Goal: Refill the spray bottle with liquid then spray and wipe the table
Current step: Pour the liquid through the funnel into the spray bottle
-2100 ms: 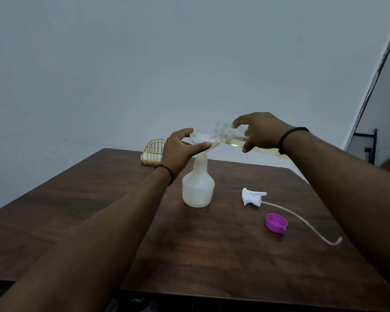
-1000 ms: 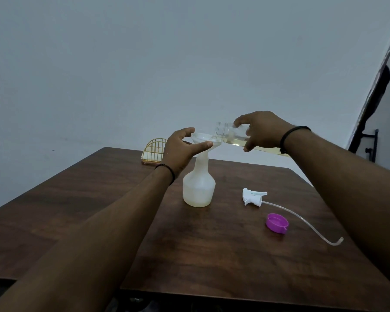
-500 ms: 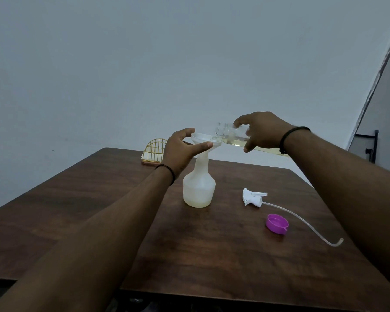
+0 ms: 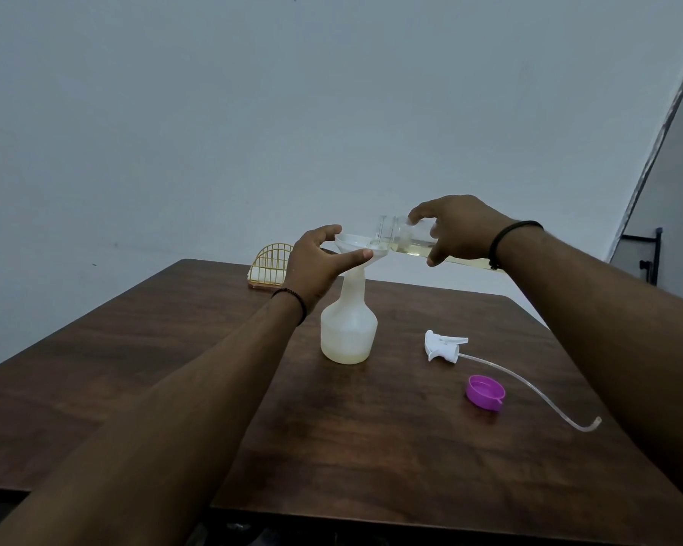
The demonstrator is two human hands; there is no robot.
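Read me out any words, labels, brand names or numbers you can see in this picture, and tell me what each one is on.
No readable text in this view.
Spray bottle: plain translucent white, no label showing.
Clear refill bottle in the right hand: no label visible.
Purple cap: no marking legible.
Trigger sprayer head: any embossing is too small to tell.

Head-worn view, forward-down over table (image 4: 391, 447)

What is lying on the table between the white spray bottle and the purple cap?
In the head view, the white plastic trigger sprayer head lies between the translucent white spray bottle and the round purple plastic cap, on the dark wooden table.
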